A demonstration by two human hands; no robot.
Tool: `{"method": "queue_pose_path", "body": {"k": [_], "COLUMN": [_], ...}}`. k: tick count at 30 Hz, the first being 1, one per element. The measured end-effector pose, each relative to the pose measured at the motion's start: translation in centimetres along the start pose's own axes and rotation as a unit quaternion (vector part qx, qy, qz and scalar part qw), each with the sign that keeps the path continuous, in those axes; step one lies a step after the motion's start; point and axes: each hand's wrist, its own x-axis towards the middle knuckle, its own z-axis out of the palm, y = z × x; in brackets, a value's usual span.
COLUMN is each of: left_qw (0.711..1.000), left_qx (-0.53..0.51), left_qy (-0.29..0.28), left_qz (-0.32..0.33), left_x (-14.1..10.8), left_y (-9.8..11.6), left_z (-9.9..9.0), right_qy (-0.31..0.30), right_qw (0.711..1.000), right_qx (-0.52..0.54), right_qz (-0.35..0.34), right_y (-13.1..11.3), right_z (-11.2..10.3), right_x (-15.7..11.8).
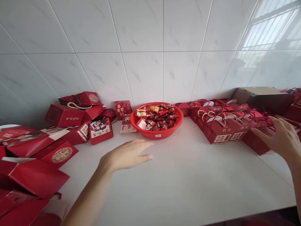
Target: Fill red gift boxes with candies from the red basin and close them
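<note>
My left hand (pixel 128 153) is over the white tabletop (pixel 178 182), fingers stretched out and thumb apart, with nothing in it. Just beyond it stands a red plastic basin (pixel 155 135) filled with small wrapped candies (pixel 160 117). At the right, my right hand (pixel 283 136) is spread open beside a red gift box (pixel 257 141) at the end of a row. Whether its fingers touch that box I cannot tell. More red gift boxes (pixel 217 133) with rope handles stand packed together to the left of that hand.
Several red boxes (pixel 64 116) lie in a loose pile along the left side, some open. A small box with a printed couple (pixel 101 130) and red cards (pixel 123 109) are left of the basin. A brown carton (pixel 261 94) stands at the back right, against the tiled wall (pixel 141 72).
</note>
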Motion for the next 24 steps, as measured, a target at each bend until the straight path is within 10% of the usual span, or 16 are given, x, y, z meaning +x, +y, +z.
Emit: {"method": "queue_pose_path", "body": {"k": [4,11,17,24], "left_qw": [0.998,0.983,0.961,0.863], "left_qx": [-0.024,-0.071,-0.055,0.051], "left_qy": [0.035,0.136,0.268,0.430], "left_qz": [0.052,0.097,0.038,-0.260], "left_x": [0.8,3.6,5.1,1.4], "left_y": [0.0,-1.6,-5.9,-15.6], "left_z": [0.0,-1.3,-6.2,-13.7], "right_qy": [-0.030,-0.243,-0.367,-0.388], "right_qw": [0.967,0.769,0.704,0.702], "right_qx": [0.227,0.479,0.483,0.502], "right_qz": [-0.107,-0.348,-0.369,-0.323], "right_y": [-9.3,-22.8,-23.7,-23.3], "right_z": [-1.6,-0.5,1.1,1.1], "right_x": [-2.8,-12.7,-17.4,-17.3]}}
